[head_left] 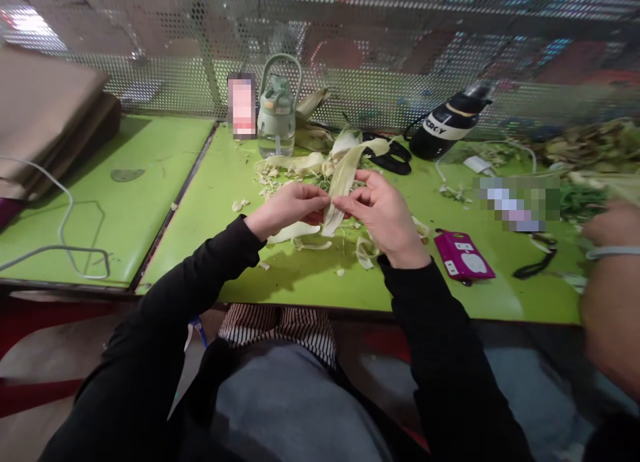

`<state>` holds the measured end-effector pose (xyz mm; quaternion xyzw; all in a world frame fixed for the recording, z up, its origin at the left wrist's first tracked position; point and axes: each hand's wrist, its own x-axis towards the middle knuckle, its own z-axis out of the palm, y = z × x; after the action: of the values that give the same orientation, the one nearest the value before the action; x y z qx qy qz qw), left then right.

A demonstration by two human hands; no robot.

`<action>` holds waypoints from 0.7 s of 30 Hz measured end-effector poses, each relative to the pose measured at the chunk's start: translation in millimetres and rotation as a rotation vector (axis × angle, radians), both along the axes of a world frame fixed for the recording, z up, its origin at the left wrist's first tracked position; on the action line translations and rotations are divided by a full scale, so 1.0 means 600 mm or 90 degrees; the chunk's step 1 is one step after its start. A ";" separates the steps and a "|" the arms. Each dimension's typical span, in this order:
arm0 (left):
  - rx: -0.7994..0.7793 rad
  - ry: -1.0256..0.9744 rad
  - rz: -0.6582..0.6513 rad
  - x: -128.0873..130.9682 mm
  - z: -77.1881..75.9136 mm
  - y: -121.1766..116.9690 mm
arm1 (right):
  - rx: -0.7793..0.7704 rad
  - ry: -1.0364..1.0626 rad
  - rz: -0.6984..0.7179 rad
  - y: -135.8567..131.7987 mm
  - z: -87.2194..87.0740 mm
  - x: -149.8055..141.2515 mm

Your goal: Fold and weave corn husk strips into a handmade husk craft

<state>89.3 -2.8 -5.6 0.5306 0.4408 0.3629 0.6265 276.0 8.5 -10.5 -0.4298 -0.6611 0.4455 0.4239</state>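
a: take the pale husk strip (345, 179) as the clock's centre and go left to right. what's far left?

b: between nine and ten o'clock, a brown stack (47, 105) on the green table (165, 212), with no writing i can make out. at ten, a phone (241, 105) stands upright, its screen blurred over.

a: and just right of that?

b: a light green bottle (277, 119) with a looped handle, between ten and eleven. it carries a small label, too tiny to read.

a: now the hands. left first?

b: the left hand (286, 207) is at nine, closed down, thumb and forefinger pinching the strip's near edge. the strip is up above the table, slanting toward one o'clock, with loose husk scraps (295, 163) lying behind it.

a: the right?

b: the right hand (390, 215), at four, has its thumb pressed on the strip and fingers curled partly behind. both grip the same piece, tips nearly meeting.

a: any brands further over?

b: at two, a tilted black bottle (443, 125) has a white band reading "ergy"; the word's start curves away. at four, a magenta box (465, 257) with socket slots shows a pale apple logo. past it, toward the right edge, is another person's arm (610, 302).
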 end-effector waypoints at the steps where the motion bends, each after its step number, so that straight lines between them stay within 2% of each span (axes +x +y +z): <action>1: -0.006 -0.006 0.001 0.000 -0.001 0.000 | 0.008 -0.008 0.002 -0.004 0.002 -0.001; 5: 0.000 0.002 -0.008 0.001 -0.003 -0.002 | 0.030 -0.013 0.012 -0.011 0.004 -0.003; 11: 0.172 0.144 -0.029 0.000 -0.004 -0.006 | 0.024 -0.046 0.003 -0.002 -0.001 0.001; 15: 0.248 0.256 -0.021 -0.001 0.001 -0.007 | 0.026 -0.063 0.009 -0.007 0.004 -0.001; 18: 0.252 0.284 -0.017 -0.003 0.006 -0.010 | 0.033 -0.063 0.016 -0.010 0.006 -0.003; 21: 0.203 0.244 -0.044 -0.005 0.008 -0.014 | 0.044 -0.086 -0.005 -0.010 0.006 -0.004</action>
<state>86.3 -11.3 -1.0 0.6969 0.4702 0.2988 0.4516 273.4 2.5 -7.1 -0.4464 -0.7016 0.3909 0.3947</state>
